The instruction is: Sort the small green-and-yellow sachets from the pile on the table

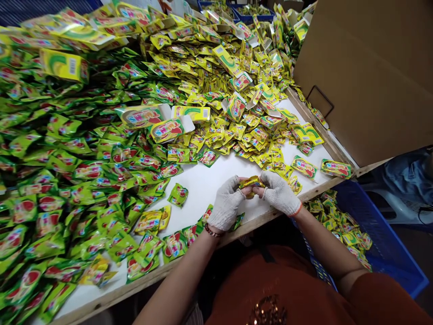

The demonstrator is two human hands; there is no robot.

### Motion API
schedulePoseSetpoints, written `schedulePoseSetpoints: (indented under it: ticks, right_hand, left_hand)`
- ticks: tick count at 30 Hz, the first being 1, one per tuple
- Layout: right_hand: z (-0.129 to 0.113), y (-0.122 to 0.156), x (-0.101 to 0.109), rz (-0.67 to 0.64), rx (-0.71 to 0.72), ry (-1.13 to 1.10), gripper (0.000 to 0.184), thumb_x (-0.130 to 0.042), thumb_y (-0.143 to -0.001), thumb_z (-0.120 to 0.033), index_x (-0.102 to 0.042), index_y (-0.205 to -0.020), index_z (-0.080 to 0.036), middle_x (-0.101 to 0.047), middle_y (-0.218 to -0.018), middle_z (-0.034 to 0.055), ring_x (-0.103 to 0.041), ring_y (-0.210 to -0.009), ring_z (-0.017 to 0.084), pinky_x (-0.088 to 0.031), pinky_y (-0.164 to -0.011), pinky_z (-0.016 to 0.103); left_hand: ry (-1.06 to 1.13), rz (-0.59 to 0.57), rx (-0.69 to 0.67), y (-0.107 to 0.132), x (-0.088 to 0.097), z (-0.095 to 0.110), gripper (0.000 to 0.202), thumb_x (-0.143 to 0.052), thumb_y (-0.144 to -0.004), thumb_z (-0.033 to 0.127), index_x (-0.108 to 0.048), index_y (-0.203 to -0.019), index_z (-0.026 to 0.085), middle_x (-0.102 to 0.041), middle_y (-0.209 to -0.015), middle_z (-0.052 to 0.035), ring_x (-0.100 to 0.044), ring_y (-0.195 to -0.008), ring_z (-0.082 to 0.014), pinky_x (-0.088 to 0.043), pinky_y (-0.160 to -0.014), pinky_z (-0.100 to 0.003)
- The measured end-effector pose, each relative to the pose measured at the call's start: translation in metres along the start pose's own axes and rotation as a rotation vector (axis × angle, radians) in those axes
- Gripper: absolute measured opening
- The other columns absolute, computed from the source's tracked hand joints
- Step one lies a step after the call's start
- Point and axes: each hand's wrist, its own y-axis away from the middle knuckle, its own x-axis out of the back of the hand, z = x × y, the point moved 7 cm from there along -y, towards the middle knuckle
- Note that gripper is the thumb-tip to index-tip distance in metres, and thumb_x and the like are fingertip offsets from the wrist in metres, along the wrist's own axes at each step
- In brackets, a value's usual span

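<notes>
Both my hands wear white knit gloves with bare fingertips. Between them, above the white table (196,180) near its front edge, are yellow candy packets (252,182). My left hand (226,201) pinches their left end, and my right hand (279,192) grips the right end. How many packets are held I cannot tell. Beyond my hands lies a heap of yellow packets (230,135). Left of them spreads a larger pile of green packets (84,171) with red fruit pictures. A single green packet (178,195) lies apart on the white surface, left of my left hand.
Small printed cartons (165,130), some with open flaps, lie on the piles. A large brown cardboard box (365,81) stands at the right. Below the table's wooden edge (324,188), a blue crate (389,239) holds yellow packets. Blue baskets (252,12) sit at the back.
</notes>
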Motion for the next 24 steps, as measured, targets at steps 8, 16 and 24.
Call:
schedulePoseSetpoints:
  ticks: [8,16,24]
  right_hand:
    - [-0.001,0.000,-0.007,-0.081,-0.005,0.002,0.015,-0.062,-0.085,-0.033,-0.061,-0.093,-0.020,-0.064,-0.078,-0.0016,-0.058,-0.073,0.015,-0.044,-0.066,0.025]
    - [0.015,0.007,0.053,0.242,-0.074,-0.129,0.013,-0.056,-0.083,-0.033,-0.060,-0.084,-0.020,-0.058,-0.069,-0.0028,-0.055,-0.064,0.014,-0.045,-0.058,0.024]
    - [0.075,0.029,0.101,0.544,-0.191,-0.314,0.035,-0.069,-0.076,-0.047,-0.063,-0.099,-0.021,-0.059,-0.066,-0.0036,-0.052,-0.049,0.011,-0.044,-0.043,0.022]
  left_hand:
    - [-0.183,0.006,-0.029,0.001,-0.005,0.002,0.040,-0.081,-0.066,0.039,-0.059,-0.089,0.015,-0.064,-0.083,-0.0014,-0.060,-0.074,-0.0139,-0.049,-0.067,-0.025]
    - [-0.469,-0.120,-0.092,-0.005,-0.019,0.004,0.042,-0.064,-0.083,0.035,-0.054,-0.120,0.018,-0.063,-0.117,-0.0097,-0.065,-0.087,-0.0171,-0.054,-0.077,-0.034]
    - [-1.439,-0.588,-0.562,-0.008,-0.119,0.000,0.027,-0.053,-0.086,0.018,-0.065,-0.110,0.018,-0.064,-0.113,-0.0121,-0.060,-0.099,-0.0260,-0.049,-0.086,-0.040]
